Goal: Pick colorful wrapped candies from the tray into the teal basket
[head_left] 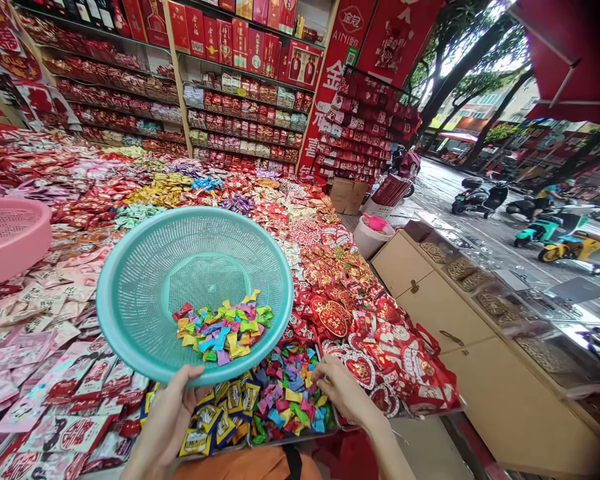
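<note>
My left hand [176, 413] grips the near rim of a round teal plastic basket [130, 320], thumb over the rim and fingers below. Inside the basket, toward its near right side, lies a small pile of wrapped candies [225, 330] in yellow, green, blue, purple and red. My right hand [337, 385] is at the right edge of a compartment of similar colourful wrapped candies [293, 393]. Its fingers curl down close to the candies, and what they pinch, if anything, is hidden. Yellow and navy packaged sweets [220, 413] fill the compartment beneath the basket.
A pink basket [20, 247] stands at the left over pink and white packets [45, 307]. Red ornate packets [380, 327] lie to the right. Beyond are a wooden cabinet [445, 320], a white bucket with a pink scoop [373, 237], stocked shelves [250, 127] and parked scooters [480, 198].
</note>
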### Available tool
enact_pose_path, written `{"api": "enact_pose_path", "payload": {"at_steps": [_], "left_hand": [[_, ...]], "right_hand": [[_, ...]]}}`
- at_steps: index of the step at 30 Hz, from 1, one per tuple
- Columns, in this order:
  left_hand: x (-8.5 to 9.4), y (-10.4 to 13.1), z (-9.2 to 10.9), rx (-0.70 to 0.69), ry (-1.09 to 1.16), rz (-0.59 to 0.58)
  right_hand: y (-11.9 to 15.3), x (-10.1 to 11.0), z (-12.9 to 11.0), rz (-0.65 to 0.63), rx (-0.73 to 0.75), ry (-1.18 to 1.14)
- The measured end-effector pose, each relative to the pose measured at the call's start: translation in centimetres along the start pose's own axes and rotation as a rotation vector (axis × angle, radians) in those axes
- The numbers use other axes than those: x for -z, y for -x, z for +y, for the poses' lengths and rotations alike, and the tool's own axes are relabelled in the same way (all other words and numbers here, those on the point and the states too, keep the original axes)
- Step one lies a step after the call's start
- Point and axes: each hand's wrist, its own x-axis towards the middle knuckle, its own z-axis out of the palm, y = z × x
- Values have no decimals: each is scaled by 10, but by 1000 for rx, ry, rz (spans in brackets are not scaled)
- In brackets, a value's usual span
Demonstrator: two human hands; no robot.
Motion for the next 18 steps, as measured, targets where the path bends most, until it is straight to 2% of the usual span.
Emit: {"api": "enact_pose_path", "payload": {"at_steps": [3, 8, 12, 18], "left_hand": [[-2, 0, -1, 14, -1, 5], [-6, 3, -7, 35, -13, 17], [-11, 11, -14, 64, -30, -19], [-13, 18, -28, 96, -52, -58]], "right_hand": [[-3, 21, -16, 57, 50, -41], [-26, 42, -53, 271, 210, -168], [-54, 35, -84, 374, 303, -221], [-84, 7, -117, 383, 380, -245]]}}
